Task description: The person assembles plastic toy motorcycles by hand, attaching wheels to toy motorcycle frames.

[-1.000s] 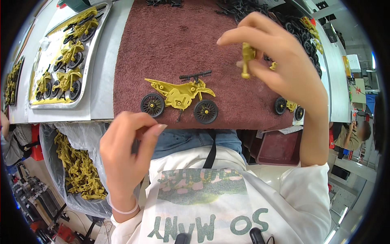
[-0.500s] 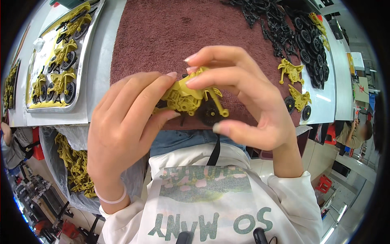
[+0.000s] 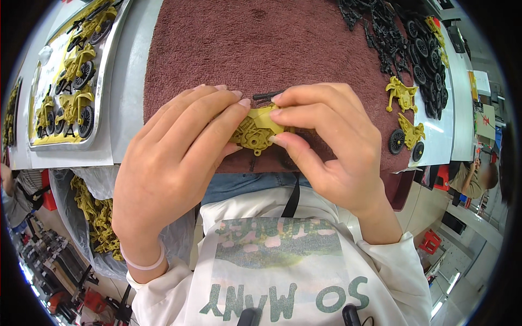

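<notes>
Both hands meet over the near edge of the brown towel (image 3: 261, 49), clamped together on a yellow toy motorcycle (image 3: 256, 130). The left hand (image 3: 174, 168) comes up from the lower left with its wrist bent, a pale band around it, and its back turned to the camera; its fingers (image 3: 217, 117) stretch flat and close together toward the toy, with the tips pressing on the toy's left side. The right hand (image 3: 331, 144) comes in from the lower right, its fingers curled over the top of the toy and its thumb (image 3: 291, 152) pushed up against the underside, so the toy is pinched between thumb and fingertips. A black handlebar piece (image 3: 267, 95) sticks out just above the right fingertips. The toy sits above the towel's near edge, just in front of the person's chest; whether it rests on the cloth cannot be told.

To the right of the towel lie loose yellow frame parts (image 3: 405, 111) and, beyond them at the far right corner, a heap of black wheels and parts (image 3: 413, 49). To the towel's left stands a metal tray (image 3: 103, 98) with finished yellow motorcycles (image 3: 73, 106). Below the tray, lower left of the towel, a clear bag of yellow parts (image 3: 98, 217) hangs.
</notes>
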The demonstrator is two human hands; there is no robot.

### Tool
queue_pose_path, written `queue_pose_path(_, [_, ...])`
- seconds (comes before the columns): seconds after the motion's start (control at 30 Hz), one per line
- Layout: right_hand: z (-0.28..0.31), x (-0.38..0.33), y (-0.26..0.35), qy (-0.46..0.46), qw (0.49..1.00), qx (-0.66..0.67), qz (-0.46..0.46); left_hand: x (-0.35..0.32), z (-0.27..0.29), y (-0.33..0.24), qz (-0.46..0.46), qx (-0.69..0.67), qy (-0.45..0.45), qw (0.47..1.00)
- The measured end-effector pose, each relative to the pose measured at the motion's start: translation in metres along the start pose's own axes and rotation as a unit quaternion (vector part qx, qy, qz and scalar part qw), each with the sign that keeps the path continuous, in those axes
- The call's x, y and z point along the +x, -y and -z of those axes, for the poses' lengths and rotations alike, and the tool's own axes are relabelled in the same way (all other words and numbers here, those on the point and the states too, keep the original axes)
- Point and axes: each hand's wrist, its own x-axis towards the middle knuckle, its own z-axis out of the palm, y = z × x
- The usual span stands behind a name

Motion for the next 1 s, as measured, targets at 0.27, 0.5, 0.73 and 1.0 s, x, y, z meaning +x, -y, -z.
queue_pose_path(0.27, [-0.004, -0.006, 0.005, -0.019, 0.999, 0.001, -0.047, -0.001, -0.001, 0.004, 0.014, -0.04, -0.004, 0.999])
queue_pose_path(0.5, [-0.002, -0.01, 0.009, -0.031, 0.992, 0.018, -0.117, -0.003, -0.003, 0.004, 0.007, -0.033, -0.021, 0.999])
queue_pose_path(0.73, [-0.002, -0.008, 0.006, -0.039, 0.989, 0.028, -0.14, -0.011, -0.012, -0.028, 0.1, 0.014, -0.048, 0.994])
queue_pose_path(1.0, [0.006, -0.003, 0.006, 0.009, 0.998, -0.051, -0.037, -0.02, -0.016, -0.04, 0.102, 0.114, -0.045, 0.987])
